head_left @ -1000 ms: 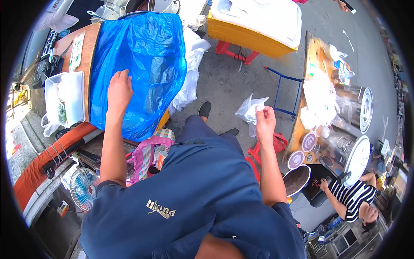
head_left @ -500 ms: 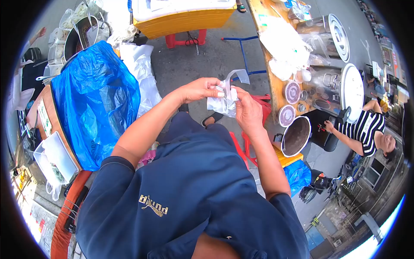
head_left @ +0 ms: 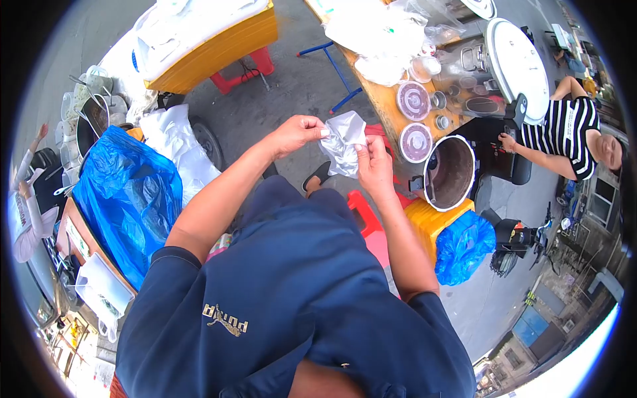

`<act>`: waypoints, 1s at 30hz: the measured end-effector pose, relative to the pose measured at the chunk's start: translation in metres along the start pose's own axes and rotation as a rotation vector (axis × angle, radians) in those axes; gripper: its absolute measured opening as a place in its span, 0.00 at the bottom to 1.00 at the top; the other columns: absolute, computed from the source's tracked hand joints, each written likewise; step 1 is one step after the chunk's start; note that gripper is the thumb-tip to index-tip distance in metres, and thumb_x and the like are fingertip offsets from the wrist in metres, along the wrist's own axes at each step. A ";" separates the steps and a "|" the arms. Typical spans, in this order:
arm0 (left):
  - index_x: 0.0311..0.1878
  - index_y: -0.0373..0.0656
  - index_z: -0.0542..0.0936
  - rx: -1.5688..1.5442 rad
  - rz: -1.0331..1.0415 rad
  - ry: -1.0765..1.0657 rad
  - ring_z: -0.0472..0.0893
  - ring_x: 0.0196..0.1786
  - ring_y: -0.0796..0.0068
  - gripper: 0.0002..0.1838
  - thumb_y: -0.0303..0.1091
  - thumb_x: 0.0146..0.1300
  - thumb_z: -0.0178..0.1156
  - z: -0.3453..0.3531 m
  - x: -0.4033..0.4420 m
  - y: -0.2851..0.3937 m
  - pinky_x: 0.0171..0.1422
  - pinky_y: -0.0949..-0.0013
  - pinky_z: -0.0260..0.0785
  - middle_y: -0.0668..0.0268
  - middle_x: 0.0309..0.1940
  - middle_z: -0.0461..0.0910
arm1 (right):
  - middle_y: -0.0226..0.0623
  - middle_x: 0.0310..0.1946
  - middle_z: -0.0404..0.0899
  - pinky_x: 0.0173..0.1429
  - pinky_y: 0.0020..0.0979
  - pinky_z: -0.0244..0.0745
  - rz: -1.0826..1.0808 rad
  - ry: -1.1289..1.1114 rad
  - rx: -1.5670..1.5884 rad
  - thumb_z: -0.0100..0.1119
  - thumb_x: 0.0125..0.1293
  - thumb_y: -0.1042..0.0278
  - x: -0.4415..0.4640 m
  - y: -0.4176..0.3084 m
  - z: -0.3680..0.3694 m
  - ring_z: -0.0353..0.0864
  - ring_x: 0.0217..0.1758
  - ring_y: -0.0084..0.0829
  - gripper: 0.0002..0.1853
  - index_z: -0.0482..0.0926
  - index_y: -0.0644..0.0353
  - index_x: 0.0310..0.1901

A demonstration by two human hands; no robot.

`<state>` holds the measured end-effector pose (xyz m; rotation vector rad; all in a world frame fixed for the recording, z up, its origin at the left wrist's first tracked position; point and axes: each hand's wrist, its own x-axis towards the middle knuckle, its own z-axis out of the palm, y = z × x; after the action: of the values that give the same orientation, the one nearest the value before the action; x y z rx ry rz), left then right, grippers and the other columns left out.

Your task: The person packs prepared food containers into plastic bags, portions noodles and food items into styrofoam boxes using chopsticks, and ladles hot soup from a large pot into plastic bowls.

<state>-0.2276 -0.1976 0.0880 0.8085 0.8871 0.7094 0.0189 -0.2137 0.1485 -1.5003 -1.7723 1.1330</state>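
Note:
A small translucent white plastic bag [head_left: 343, 144] is stretched between my two hands in front of my body. My left hand [head_left: 298, 136] pinches its left edge between thumb and fingers. On the other side, my right hand [head_left: 375, 162] grips the bag's right edge, thumb uppermost. The bag looks crumpled in its lower part and spread flatter at the top. Whether anything is inside it I cannot tell.
To the right, a wooden table [head_left: 371, 76] bears lidded plastic cups [head_left: 416, 141] and big lidded metal pots. An open pot [head_left: 451, 174] stands nearer me. Blue plastic sheeting [head_left: 133, 199] covers things at left. Red stools [head_left: 365, 219] are close by; a person in stripes [head_left: 557, 132] is at right.
The plastic bag has gone from bunched, with a strip sticking up, to spread out between my hands. My view has turned, so the table and pots appear shifted left.

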 end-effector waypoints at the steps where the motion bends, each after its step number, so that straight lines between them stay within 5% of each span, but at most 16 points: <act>1: 0.47 0.41 0.84 0.033 -0.014 0.017 0.78 0.46 0.81 0.12 0.39 0.70 0.66 0.005 0.008 -0.002 0.54 0.73 0.69 0.72 0.40 0.84 | 0.49 0.35 0.83 0.44 0.45 0.77 0.058 0.018 -0.060 0.60 0.74 0.67 0.003 0.011 -0.009 0.85 0.39 0.47 0.10 0.73 0.63 0.49; 6: 0.40 0.43 0.81 -0.132 -0.028 0.097 0.78 0.38 0.83 0.05 0.32 0.68 0.68 0.055 0.031 -0.009 0.45 0.75 0.71 0.70 0.37 0.84 | 0.52 0.47 0.80 0.55 0.47 0.74 -0.021 0.269 -0.430 0.67 0.68 0.63 -0.003 0.042 -0.052 0.81 0.52 0.50 0.19 0.72 0.67 0.50; 8: 0.36 0.46 0.77 -0.211 -0.085 0.126 0.79 0.36 0.81 0.08 0.31 0.67 0.69 0.086 0.036 -0.009 0.42 0.75 0.72 0.69 0.36 0.83 | 0.49 0.48 0.77 0.52 0.39 0.76 0.007 0.279 -0.475 0.73 0.63 0.63 -0.012 0.013 -0.068 0.80 0.46 0.39 0.22 0.72 0.68 0.49; 12: 0.39 0.49 0.77 -0.442 -0.132 0.006 0.81 0.42 0.79 0.07 0.33 0.68 0.69 0.131 0.045 -0.023 0.45 0.73 0.74 0.70 0.40 0.84 | 0.29 0.29 0.76 0.35 0.25 0.72 0.187 0.027 0.269 0.76 0.64 0.61 -0.024 0.020 -0.064 0.73 0.32 0.18 0.19 0.75 0.64 0.40; 14: 0.39 0.51 0.77 -0.694 -0.163 0.017 0.81 0.42 0.78 0.07 0.34 0.70 0.67 0.147 0.051 -0.024 0.46 0.71 0.75 0.70 0.40 0.84 | 0.30 0.28 0.79 0.36 0.25 0.74 0.152 0.068 0.269 0.71 0.67 0.66 -0.025 0.032 -0.068 0.77 0.31 0.17 0.13 0.76 0.65 0.39; 20: 0.38 0.51 0.77 -0.675 -0.121 0.030 0.82 0.42 0.75 0.06 0.36 0.72 0.64 0.155 0.052 -0.011 0.52 0.65 0.76 0.70 0.39 0.83 | 0.25 0.27 0.80 0.36 0.24 0.72 0.304 0.101 0.608 0.66 0.68 0.71 -0.036 0.098 -0.087 0.76 0.31 0.15 0.08 0.78 0.61 0.33; 22: 0.36 0.48 0.76 -0.804 0.009 0.072 0.83 0.44 0.70 0.07 0.32 0.71 0.64 0.154 0.051 0.011 0.58 0.59 0.77 0.68 0.38 0.84 | 0.30 0.26 0.81 0.37 0.28 0.74 0.331 0.111 0.395 0.67 0.66 0.67 -0.051 0.155 -0.095 0.77 0.29 0.19 0.10 0.78 0.61 0.33; 23: 0.37 0.47 0.76 -0.870 0.086 -0.042 0.84 0.45 0.67 0.07 0.31 0.72 0.63 0.137 0.059 0.003 0.63 0.54 0.76 0.67 0.39 0.84 | 0.33 0.26 0.81 0.38 0.31 0.75 0.368 0.061 -0.025 0.68 0.65 0.65 -0.062 0.183 -0.100 0.78 0.29 0.23 0.11 0.77 0.62 0.33; 24: 0.38 0.46 0.75 -0.866 0.057 0.125 0.84 0.45 0.68 0.07 0.32 0.72 0.62 0.147 0.052 0.031 0.62 0.54 0.76 0.67 0.38 0.83 | 0.36 0.25 0.80 0.39 0.33 0.76 0.395 0.004 -0.446 0.69 0.64 0.62 -0.073 0.201 -0.109 0.79 0.29 0.27 0.13 0.77 0.63 0.34; 25: 0.39 0.45 0.75 -0.843 0.096 0.128 0.84 0.45 0.68 0.07 0.33 0.73 0.62 0.139 0.056 0.030 0.60 0.55 0.77 0.67 0.37 0.83 | 0.36 0.25 0.80 0.39 0.33 0.76 0.405 0.007 -0.444 0.69 0.64 0.62 -0.085 0.209 -0.119 0.79 0.29 0.27 0.13 0.77 0.63 0.34; 27: 0.39 0.45 0.74 -0.682 0.158 0.098 0.84 0.43 0.71 0.07 0.33 0.73 0.62 0.117 0.077 0.035 0.55 0.60 0.78 0.67 0.37 0.83 | 0.41 0.25 0.80 0.41 0.37 0.77 0.539 0.022 -0.255 0.70 0.62 0.60 -0.095 0.220 -0.132 0.81 0.30 0.33 0.15 0.77 0.64 0.34; 30: 0.37 0.45 0.72 -0.466 0.120 0.135 0.82 0.36 0.77 0.08 0.29 0.74 0.61 0.124 0.092 0.031 0.43 0.70 0.76 0.67 0.35 0.82 | 0.35 0.28 0.79 0.41 0.29 0.74 0.507 0.247 0.075 0.68 0.69 0.59 -0.076 0.149 -0.148 0.77 0.33 0.24 0.16 0.75 0.63 0.38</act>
<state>-0.0846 -0.1450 0.1270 0.4029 0.7547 1.0389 0.2346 -0.2469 0.1010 -2.0096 -1.2038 1.1640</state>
